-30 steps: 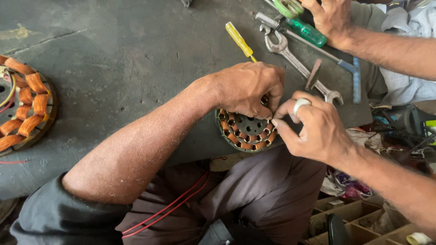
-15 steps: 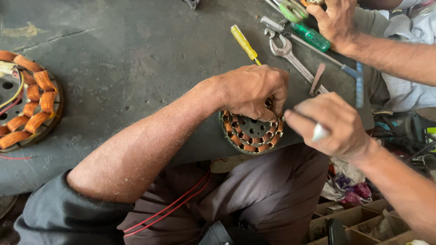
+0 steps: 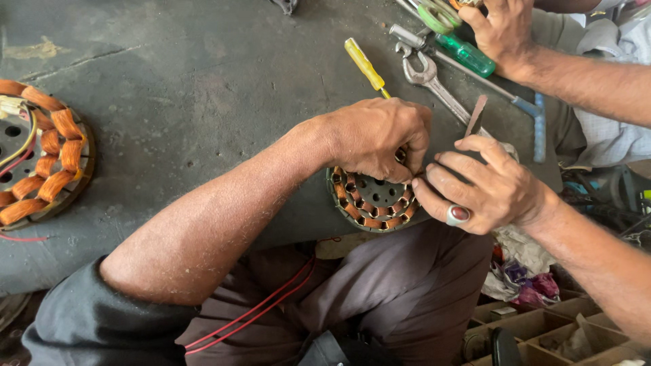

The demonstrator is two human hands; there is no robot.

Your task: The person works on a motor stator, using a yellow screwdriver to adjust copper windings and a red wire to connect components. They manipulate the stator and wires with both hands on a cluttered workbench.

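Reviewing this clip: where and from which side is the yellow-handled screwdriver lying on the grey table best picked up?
Best gripped around the yellow-handled screwdriver's thick plastic handle, coming from above or the far-left side. The handle lies flat and exposed on the grey table, while its shaft end runs under the person's left hand.

Your small round stator (image 3: 375, 202), ringed with copper-orange windings around a grey perforated hub, sits at the near edge of the dark worktable, its top part covered, its lower rim overhanging your lap
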